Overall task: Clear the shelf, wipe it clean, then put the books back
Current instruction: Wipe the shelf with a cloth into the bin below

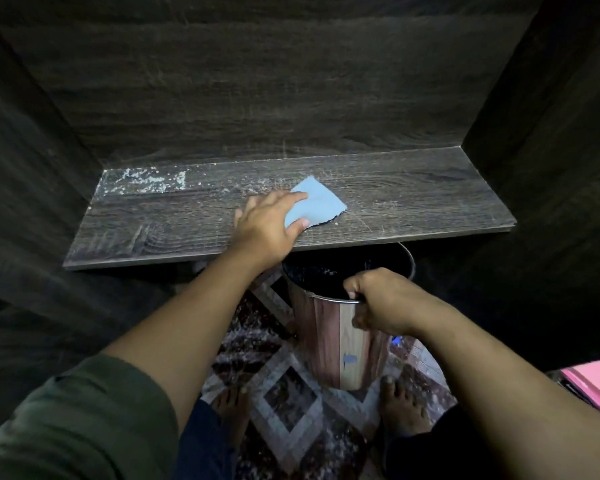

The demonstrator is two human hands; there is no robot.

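Left grip [267, 223] flat, fingers straight, pressing blue cloth [321, 199] on dusty shelf [413, 199]; right grip [378, 299] curled round bin [329, 341] rim below shelf edge.

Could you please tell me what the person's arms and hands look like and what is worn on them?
The left hand and the right hand are bare: no gloves, rings or watch show. A loose dark olive-green fabric sleeve covers the left upper arm, ending near the elbow; the forearm is uncovered. No sleeve shows on the right arm.
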